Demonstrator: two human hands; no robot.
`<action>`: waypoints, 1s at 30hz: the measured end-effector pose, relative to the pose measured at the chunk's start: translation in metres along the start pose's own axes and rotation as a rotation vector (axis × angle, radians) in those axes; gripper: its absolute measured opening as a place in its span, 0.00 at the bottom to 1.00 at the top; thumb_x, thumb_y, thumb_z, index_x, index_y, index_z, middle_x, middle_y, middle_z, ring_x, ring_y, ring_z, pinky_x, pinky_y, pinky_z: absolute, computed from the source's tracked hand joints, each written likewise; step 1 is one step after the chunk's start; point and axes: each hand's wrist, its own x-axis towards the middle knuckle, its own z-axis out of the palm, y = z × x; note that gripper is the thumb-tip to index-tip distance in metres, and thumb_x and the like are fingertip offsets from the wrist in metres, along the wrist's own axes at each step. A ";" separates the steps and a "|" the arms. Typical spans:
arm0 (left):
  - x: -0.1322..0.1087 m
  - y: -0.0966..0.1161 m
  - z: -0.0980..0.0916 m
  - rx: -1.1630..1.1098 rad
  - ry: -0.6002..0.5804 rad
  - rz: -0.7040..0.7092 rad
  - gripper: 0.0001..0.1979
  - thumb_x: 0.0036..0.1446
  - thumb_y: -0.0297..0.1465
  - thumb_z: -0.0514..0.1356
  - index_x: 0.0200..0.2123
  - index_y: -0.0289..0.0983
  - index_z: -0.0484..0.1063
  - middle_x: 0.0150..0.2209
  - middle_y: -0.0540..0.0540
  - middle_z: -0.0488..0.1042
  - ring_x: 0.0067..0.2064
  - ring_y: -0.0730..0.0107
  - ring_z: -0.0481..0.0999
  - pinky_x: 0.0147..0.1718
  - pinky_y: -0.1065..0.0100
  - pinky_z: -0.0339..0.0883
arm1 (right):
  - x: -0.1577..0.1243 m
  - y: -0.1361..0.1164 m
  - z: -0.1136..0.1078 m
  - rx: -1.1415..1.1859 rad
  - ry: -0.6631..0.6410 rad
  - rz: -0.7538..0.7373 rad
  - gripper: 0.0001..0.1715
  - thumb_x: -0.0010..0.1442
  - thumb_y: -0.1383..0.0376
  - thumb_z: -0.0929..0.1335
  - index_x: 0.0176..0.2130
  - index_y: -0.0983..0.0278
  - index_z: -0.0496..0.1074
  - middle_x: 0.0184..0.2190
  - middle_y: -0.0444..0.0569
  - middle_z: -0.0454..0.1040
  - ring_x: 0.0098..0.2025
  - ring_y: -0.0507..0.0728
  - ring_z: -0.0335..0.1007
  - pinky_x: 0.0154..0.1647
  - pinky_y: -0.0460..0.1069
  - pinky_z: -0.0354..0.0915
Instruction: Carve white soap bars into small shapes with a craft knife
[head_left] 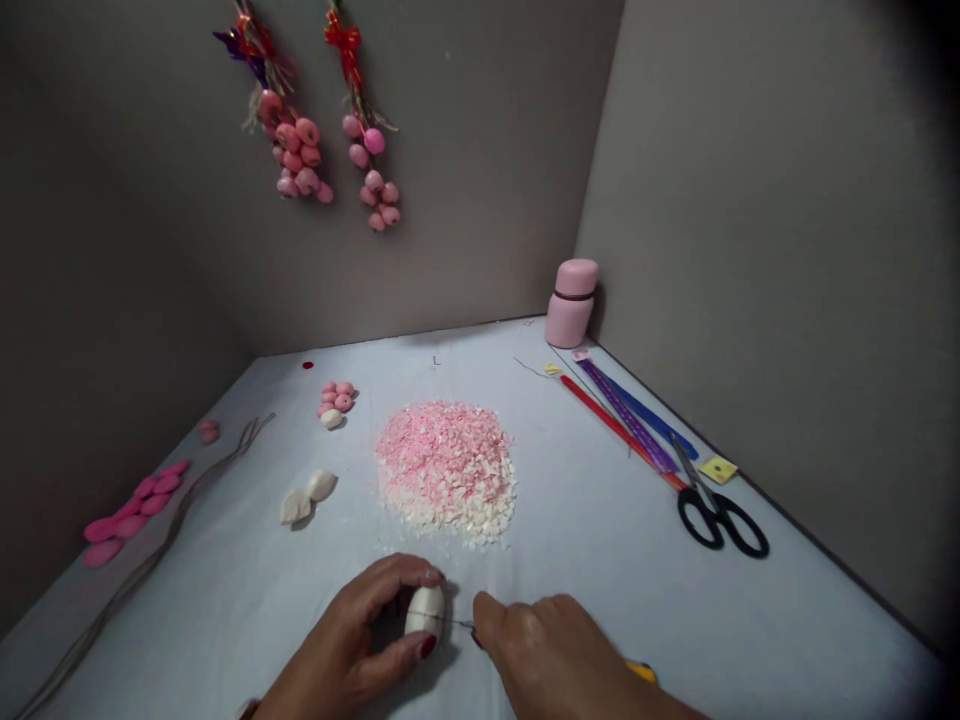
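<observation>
My left hand (375, 625) is closed around a small white oval piece (425, 613), with the thumb and fingers at its two ends. A thin dark wire-like strand (454, 622) runs across the middle of this piece and reaches to my right hand (536, 640). Those right fingers are curled and pinch the strand's end just beside the oval piece. Part of a yellow object (641, 671) shows from under the right wrist; what it is stays hidden. Beyond both hands lies a heap of pink and white shavings (446, 465).
Carved white pieces (307, 498) and pink ovals (341, 395) lie left of the heap. Bright pink pieces (135, 512) and long grey strands (150, 560) are farther left. Scissors (720, 515), ribbons (626, 415) and a pink flask (571, 305) line the right edge. Pink bunches (296, 150) hang behind.
</observation>
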 end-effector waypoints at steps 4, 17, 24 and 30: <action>0.000 0.001 -0.001 0.018 -0.005 -0.003 0.16 0.57 0.32 0.62 0.49 0.48 0.67 0.47 0.46 0.76 0.48 0.59 0.75 0.47 0.62 0.69 | 0.001 -0.002 -0.004 -0.020 -0.048 0.018 0.21 0.40 0.77 0.65 0.37 0.63 0.67 0.25 0.46 0.79 0.22 0.62 0.77 0.13 0.51 0.36; -0.001 0.002 0.002 0.001 -0.006 -0.025 0.14 0.58 0.33 0.61 0.49 0.48 0.68 0.47 0.46 0.75 0.48 0.59 0.74 0.47 0.61 0.67 | -0.003 -0.005 -0.003 0.004 0.043 0.020 0.20 0.40 0.76 0.66 0.36 0.63 0.68 0.24 0.48 0.78 0.22 0.62 0.76 0.14 0.48 0.47; 0.002 0.003 0.002 0.029 0.003 -0.021 0.14 0.58 0.33 0.61 0.48 0.47 0.68 0.46 0.47 0.76 0.47 0.59 0.75 0.46 0.62 0.68 | -0.003 -0.006 -0.004 -0.023 0.036 0.016 0.22 0.39 0.76 0.65 0.37 0.64 0.69 0.24 0.48 0.78 0.23 0.63 0.77 0.14 0.48 0.50; 0.002 0.005 0.003 0.022 0.005 -0.029 0.14 0.58 0.33 0.61 0.48 0.46 0.68 0.46 0.46 0.76 0.47 0.59 0.75 0.47 0.62 0.67 | -0.005 -0.008 -0.007 -0.037 0.055 0.020 0.20 0.42 0.77 0.65 0.37 0.65 0.69 0.24 0.48 0.78 0.25 0.61 0.77 0.16 0.48 0.54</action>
